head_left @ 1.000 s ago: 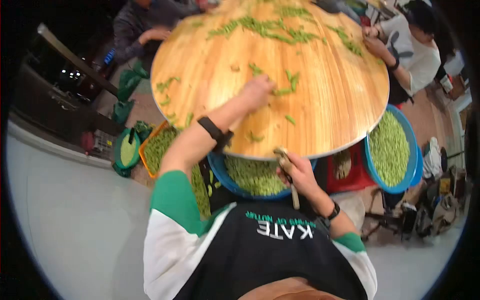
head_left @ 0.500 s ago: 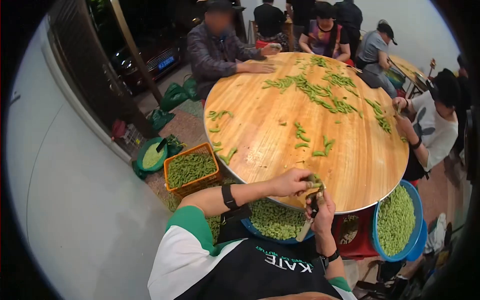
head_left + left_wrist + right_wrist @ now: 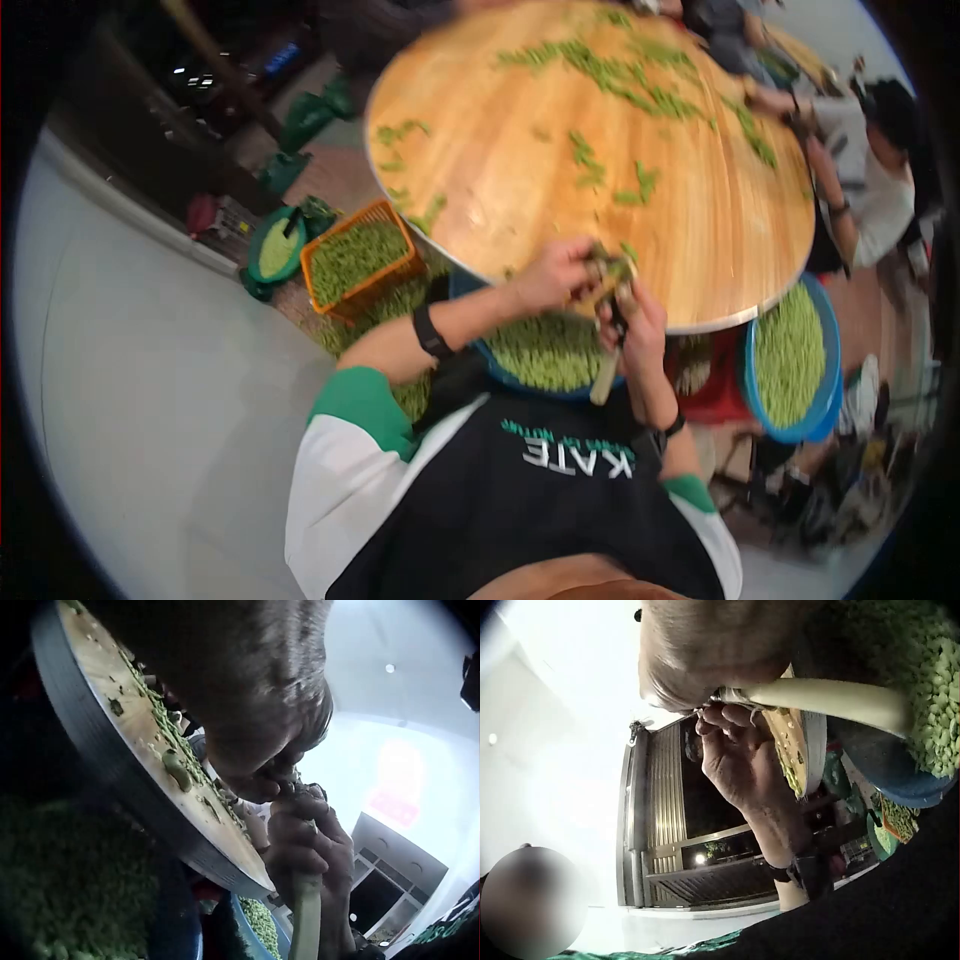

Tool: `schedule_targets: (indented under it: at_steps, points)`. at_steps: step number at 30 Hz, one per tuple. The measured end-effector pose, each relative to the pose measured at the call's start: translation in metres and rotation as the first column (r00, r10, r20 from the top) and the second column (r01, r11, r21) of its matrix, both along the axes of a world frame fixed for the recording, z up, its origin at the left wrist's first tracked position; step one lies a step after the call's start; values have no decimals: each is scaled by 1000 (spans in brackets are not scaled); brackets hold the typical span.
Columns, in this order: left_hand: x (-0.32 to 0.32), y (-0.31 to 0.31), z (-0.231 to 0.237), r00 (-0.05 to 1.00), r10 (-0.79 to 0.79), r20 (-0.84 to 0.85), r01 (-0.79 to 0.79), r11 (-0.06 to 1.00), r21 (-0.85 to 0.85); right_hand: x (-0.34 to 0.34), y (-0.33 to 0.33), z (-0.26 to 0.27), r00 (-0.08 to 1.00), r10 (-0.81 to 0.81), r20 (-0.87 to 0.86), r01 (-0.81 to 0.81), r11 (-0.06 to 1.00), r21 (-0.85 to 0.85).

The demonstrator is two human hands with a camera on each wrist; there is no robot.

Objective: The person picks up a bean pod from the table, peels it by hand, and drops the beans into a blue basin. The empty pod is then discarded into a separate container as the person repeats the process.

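Note:
My left hand [image 3: 552, 277] pinches green bean pods [image 3: 627, 252] beside the fingertips of my right hand [image 3: 645, 320]. The right hand grips a tool with a pale, rounded handle [image 3: 604, 380], which points down toward my chest; its working end is hidden among the fingers. In the right wrist view the handle [image 3: 832, 703] sticks out from the fist, over a blue tub [image 3: 911, 789] of shelled beans. Both hands meet at the near edge of the round wooden table [image 3: 490, 190]. Scattered pods [image 3: 585, 160] lie beyond them.
An orange basket [image 3: 372, 292] of pods stands at the left, with a small green basin [image 3: 262, 240] beyond it. At the right is another blue tub [image 3: 834, 385] full of shelled beans. A person in a white shirt [image 3: 885, 205] sits at the table's right side.
One second ago my left hand was reaching over pods on the table; it has come back to the right hand with pods. The head view has tilted up, then down again.

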State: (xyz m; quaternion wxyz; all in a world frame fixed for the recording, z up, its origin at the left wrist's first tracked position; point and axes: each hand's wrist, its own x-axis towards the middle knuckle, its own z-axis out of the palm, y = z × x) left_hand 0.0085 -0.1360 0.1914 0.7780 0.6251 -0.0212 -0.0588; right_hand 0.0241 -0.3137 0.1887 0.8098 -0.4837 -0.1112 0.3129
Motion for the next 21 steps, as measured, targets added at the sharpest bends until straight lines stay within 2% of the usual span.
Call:
schedule_targets:
  at_steps: [3,6,8,9,11,15,16,17,18,19,20,21]
  points:
    - [2,-1,4,995,37,96,-47,993,104,0,4,7,999,-37,-7,38,999,36]
    - [2,0,2,995,15,97,-22,998,66,-1,1,4,997,-77,-3,77,996,41]
    - [5,2,0,997,-39,-61,25,976,-216,2,-1,2,999,-3,-45,9,992,127]
    - [6,4,0,997,-45,-66,30,975,-220,3,-3,1,999,-9,-50,15,992,123]
    - [6,7,1,952,-228,-205,101,865,-492,4,-6,0,989,63,-135,-39,984,175]
    - [7,8,-7,927,-269,-262,92,838,-537,10,-10,-12,967,102,-232,-43,968,246]
    - [7,4,-14,927,-268,-263,89,837,-540,12,-9,-14,945,120,-305,-38,964,262]
    - [9,-4,-24,999,-48,-8,45,970,-238,13,-10,-16,917,136,-375,-29,960,278]
    - [10,-8,-32,949,82,303,-104,993,59,11,-10,-15,916,132,-379,-25,961,276]
    - [7,-5,-22,950,82,300,-103,993,55,10,-10,-14,906,152,-395,-36,957,287]
    - [2,2,-2,890,-20,455,-202,879,433,9,-10,-13,895,176,-410,-52,953,297]
    - [-2,6,10,821,-180,542,-337,614,714,8,-10,-12,893,179,-413,-54,954,295]
